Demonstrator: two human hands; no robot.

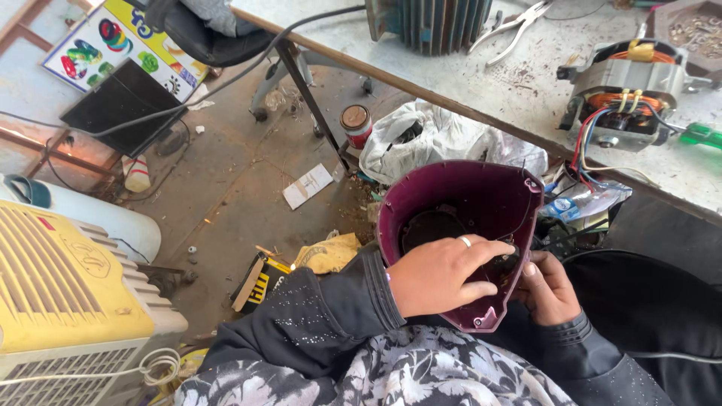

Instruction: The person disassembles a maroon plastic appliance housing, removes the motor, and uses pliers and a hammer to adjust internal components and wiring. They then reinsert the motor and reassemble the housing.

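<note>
A hollow maroon plastic appliance housing (481, 197) rests on my lap, its open side facing up. My left hand (440, 275), with a ring on one finger, grips the housing's near rim and its fingers reach inside. My right hand (547, 289) holds the housing from underneath at its right side, thumb at the rim. A dark round part (430, 228) and thin wires show inside the shell. Both sleeves are black.
On the workbench (526, 83) sit an electric motor (624, 94) with coloured wires, pliers (519, 26) and a green-handled screwdriver (701, 135). On the floor lie a white plastic bag (429, 139), a can (356, 124), and a yellow-white cooler (68, 293) at left.
</note>
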